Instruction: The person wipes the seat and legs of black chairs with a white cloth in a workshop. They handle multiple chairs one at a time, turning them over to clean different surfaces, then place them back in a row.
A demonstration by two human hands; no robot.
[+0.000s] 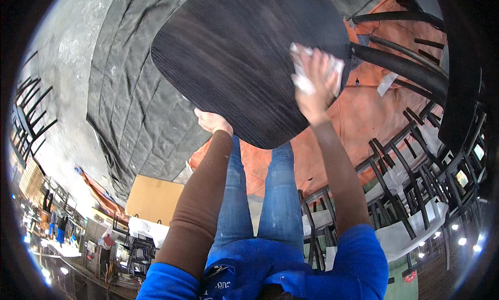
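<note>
The left hand [214, 122] grips the black seat [234, 61] edge, apparently steadying it; the right hand [318, 82], fingers extended, holds white cloth [303, 85] against it.

The place looks like a furniture workshop, as shown by the black wood-grained chair seat [244, 61] up close, the dark chair frames [409, 185] crowded along the right, more chairs [22, 117] at the far left, and the creased grey sheet [135, 82] and orange sheet [364, 115] covering parts of a blotchy concrete floor [67, 66].
</note>
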